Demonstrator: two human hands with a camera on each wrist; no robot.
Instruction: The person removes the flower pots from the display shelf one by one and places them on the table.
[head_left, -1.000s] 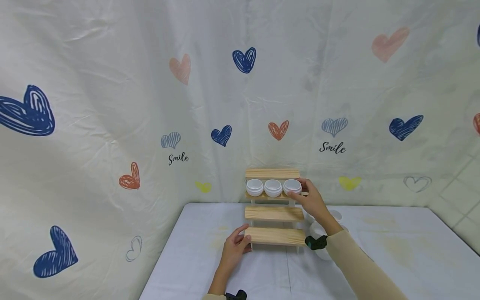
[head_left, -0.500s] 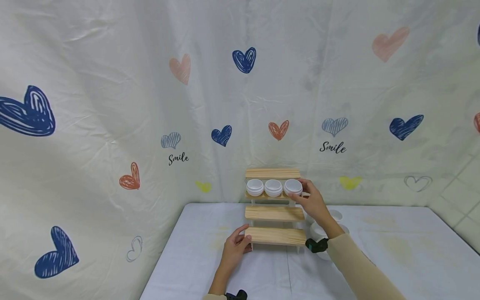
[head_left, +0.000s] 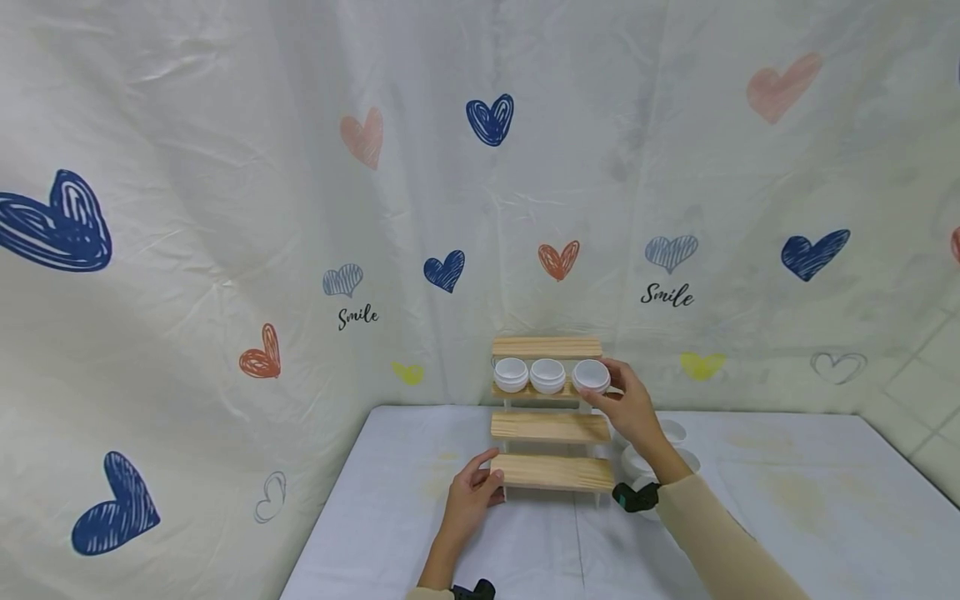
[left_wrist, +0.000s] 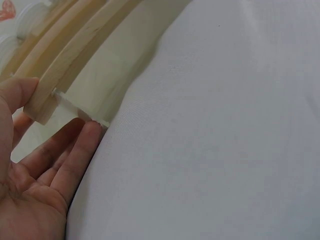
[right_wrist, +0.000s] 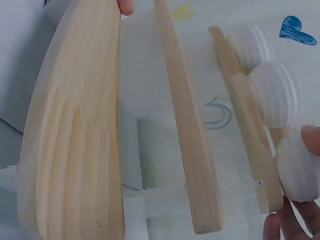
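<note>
A tiered wooden stand [head_left: 550, 427] with pale boards on clear supports stands on the table against the backdrop. Its second board from the top carries three small white ribbed bowls [head_left: 547, 377] in a row. My right hand [head_left: 626, 406] holds the rightmost bowl [head_left: 591, 376] between thumb and fingers at the board's right end. In the right wrist view this bowl [right_wrist: 297, 167] overhangs the board's front edge. My left hand [head_left: 468, 492] grips the left end of the lowest board [head_left: 553, 472]. In the left wrist view, the other fingers [left_wrist: 82, 152] reach the clear support below.
Several more white bowls [head_left: 672, 431] stand on the table right of the stand, partly hidden by my right forearm. A white cloth [head_left: 780, 500] covers the table. Behind it hangs a white backdrop [head_left: 585, 175] printed with hearts.
My right hand has shifted the rightmost bowl slightly right, so the gap to the middle bowl is a bit wider. My left hand keeps its grip on the lowest board.
</note>
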